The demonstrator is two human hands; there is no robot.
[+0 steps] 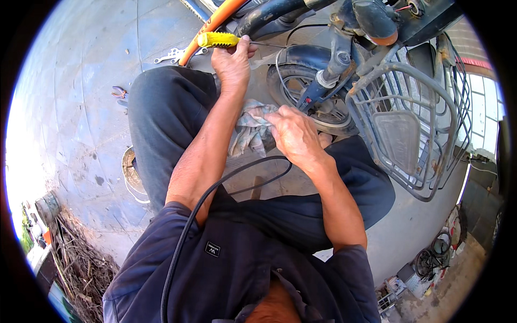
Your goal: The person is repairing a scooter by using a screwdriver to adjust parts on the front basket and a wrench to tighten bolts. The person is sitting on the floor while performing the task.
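The yellow-handled screwdriver (218,40) is up by the orange tube (222,15). The left hand (232,64) pinches it where the handle meets the metal. The right hand (298,134) pinches a crumpled rag (252,123) near the small wheel (277,82). Wrenches (175,55) and pliers (119,92) lie on the floor (89,134).

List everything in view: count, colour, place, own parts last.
Tool: 1, yellow handle, in left hand
Rag: 1, pale multicoloured, in right hand
Two-wheeler: 1, dark, upper right
Wheel: 1, dark, upper centre
Basket: 1, grey, right
Bar: 1, orange, top
Spanners: several, silvery, upper left
Pliers: 1, reddish, left
Cable: 1, black, across torso
Container: 1, brownish, left-centre
Sticks: uncounted, brown, lower left
Clutter: uncounted, mixed, lower right
Floor: 1, bluish grey, left
Shirt: 1, dark, bottom
Trousers: 1, dark, centre
Hands: 2, bare, upper centre
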